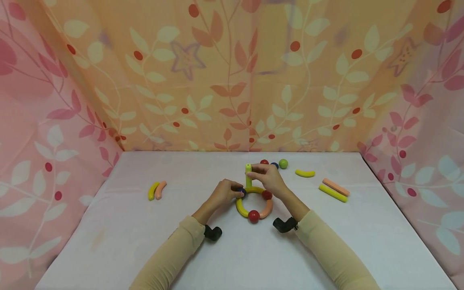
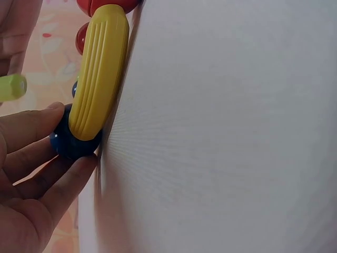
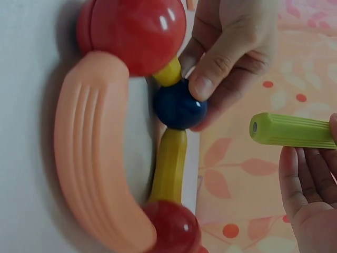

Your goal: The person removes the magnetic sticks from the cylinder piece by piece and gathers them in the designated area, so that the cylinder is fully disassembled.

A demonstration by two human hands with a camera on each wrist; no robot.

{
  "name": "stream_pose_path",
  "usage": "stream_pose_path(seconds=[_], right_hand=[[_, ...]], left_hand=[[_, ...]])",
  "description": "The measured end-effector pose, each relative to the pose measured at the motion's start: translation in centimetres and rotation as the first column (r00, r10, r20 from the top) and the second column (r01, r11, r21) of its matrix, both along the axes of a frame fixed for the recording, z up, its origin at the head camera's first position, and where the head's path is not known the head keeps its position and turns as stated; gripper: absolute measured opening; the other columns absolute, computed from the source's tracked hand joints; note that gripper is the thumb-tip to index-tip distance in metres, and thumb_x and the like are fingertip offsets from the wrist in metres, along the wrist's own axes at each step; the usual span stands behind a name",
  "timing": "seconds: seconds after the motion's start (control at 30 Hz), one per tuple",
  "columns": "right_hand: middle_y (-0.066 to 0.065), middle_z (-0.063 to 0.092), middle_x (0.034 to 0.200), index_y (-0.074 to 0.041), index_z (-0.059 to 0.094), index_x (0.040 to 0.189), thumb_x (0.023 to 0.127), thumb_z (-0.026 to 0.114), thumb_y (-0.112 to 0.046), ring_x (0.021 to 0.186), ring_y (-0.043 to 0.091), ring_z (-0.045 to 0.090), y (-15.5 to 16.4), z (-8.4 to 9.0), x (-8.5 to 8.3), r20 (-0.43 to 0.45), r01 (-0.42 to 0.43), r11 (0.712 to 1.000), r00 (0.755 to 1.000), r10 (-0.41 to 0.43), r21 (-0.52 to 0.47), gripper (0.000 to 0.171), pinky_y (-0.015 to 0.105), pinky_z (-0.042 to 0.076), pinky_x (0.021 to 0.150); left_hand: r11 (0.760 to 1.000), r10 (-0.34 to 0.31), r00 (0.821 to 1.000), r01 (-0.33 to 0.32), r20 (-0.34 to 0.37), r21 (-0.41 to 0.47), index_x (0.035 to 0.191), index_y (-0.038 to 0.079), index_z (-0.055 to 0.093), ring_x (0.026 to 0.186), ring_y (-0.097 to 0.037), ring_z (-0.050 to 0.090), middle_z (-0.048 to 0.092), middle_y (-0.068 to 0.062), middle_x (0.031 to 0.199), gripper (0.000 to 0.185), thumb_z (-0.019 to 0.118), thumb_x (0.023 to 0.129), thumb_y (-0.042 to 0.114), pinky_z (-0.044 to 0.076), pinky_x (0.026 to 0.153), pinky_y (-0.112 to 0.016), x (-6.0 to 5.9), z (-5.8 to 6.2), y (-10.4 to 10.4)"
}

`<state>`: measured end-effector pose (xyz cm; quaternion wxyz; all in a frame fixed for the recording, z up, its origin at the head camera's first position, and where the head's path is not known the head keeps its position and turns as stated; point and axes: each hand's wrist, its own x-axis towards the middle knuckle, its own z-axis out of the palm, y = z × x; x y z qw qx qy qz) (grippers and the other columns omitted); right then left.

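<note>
Two hands meet over a ring of curved pieces at mid-table in the head view: the left hand pinches the blue ball on its far rim, the right hand holds a green stick upright above.

Left wrist: fingers curl round the ball beside a yellow curve.

Right wrist: fingertips grip the stick, just clear of the ball.

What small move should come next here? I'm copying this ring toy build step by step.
Probably bring the green stick down so its end meets the blue ball. The right hand holds the stick just off the ball, while the left hand pinches that ball in the ring, steadying it.
</note>
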<state>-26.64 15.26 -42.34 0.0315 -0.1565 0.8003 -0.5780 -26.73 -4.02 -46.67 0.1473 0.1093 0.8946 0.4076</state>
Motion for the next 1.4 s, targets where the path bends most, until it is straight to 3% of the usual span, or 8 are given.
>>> stream_pose_path(seconds=[0.33,0.57,0.7,0.97,1.23,1.4], right_hand=[[0.019,0.07,0.108,0.001,0.067,0.119,0.091,0.068,-0.016,0.095,0.025,0.068,2.4,0.3,0.3,-0.041,0.039,0.996,0.999,-0.036,0.079,0.032,0.035,0.057,0.087],[0.016,0.072,0.105,-0.002,0.07,0.115,0.089,0.071,-0.02,0.092,0.022,0.065,5.0,1.4,0.9,-0.101,0.11,0.98,0.99,-0.094,0.163,0.032,0.021,0.053,0.078],[0.017,0.072,0.103,0.0,0.07,0.115,0.088,0.072,-0.019,0.088,0.022,0.065,6.5,2.0,1.2,-0.137,0.119,0.963,0.987,-0.088,0.241,0.033,0.019,0.053,0.074],[0.018,0.072,0.099,0.005,0.07,0.111,0.088,0.071,-0.012,0.086,0.027,0.069,9.6,2.8,1.5,-0.248,0.146,0.886,0.968,-0.037,0.439,0.029,0.036,0.059,0.075],[0.017,0.072,0.097,0.007,0.068,0.113,0.089,0.07,-0.013,0.088,0.028,0.067,13.1,2.8,1.8,-0.202,0.15,0.797,0.979,-0.036,0.585,0.031,0.044,0.058,0.077],[0.018,0.073,0.096,0.009,0.068,0.112,0.089,0.07,-0.014,0.086,0.027,0.066,15.0,2.0,1.8,-0.192,0.16,0.731,0.981,-0.04,0.663,0.032,0.046,0.056,0.077]], left_hand=[[1.0,0.012,1.0,-0.012,0.001,-0.005,0.119,0.006,0.07,0.11,-0.023,0.063,0.071,-0.01,0.116,0.033,0.073,0.088,0.017,0.05,0.1,-0.04,0.1,-0.3,0.1],[1.0,0.021,1.0,-0.022,0.01,0.019,0.118,0.006,0.07,0.107,-0.022,0.063,0.071,-0.01,0.115,0.033,0.073,0.087,0.016,0.051,0.099,-0.039,0.2,-0.4,0.0],[1.0,0.016,1.0,-0.016,0.0,0.014,0.118,0.006,0.07,0.106,-0.021,0.063,0.071,-0.01,0.114,0.033,0.074,0.087,0.016,0.052,0.098,-0.038,0.1,-0.3,0.1],[0.999,0.032,0.999,-0.032,0.017,0.014,0.118,0.006,0.07,0.107,-0.022,0.063,0.071,-0.01,0.114,0.033,0.073,0.087,0.016,0.051,0.099,-0.039,0.2,-0.2,0.1],[0.999,0.037,0.999,-0.037,0.016,0.01,0.118,0.007,0.07,0.107,-0.022,0.062,0.071,-0.01,0.115,0.033,0.073,0.087,0.017,0.051,0.099,-0.039,0.1,-0.3,0.2],[0.999,0.031,0.999,-0.031,0.011,0.008,0.118,0.007,0.07,0.106,-0.022,0.063,0.071,-0.01,0.115,0.033,0.074,0.087,0.017,0.052,0.098,-0.039,0.1,-0.3,0.2]])
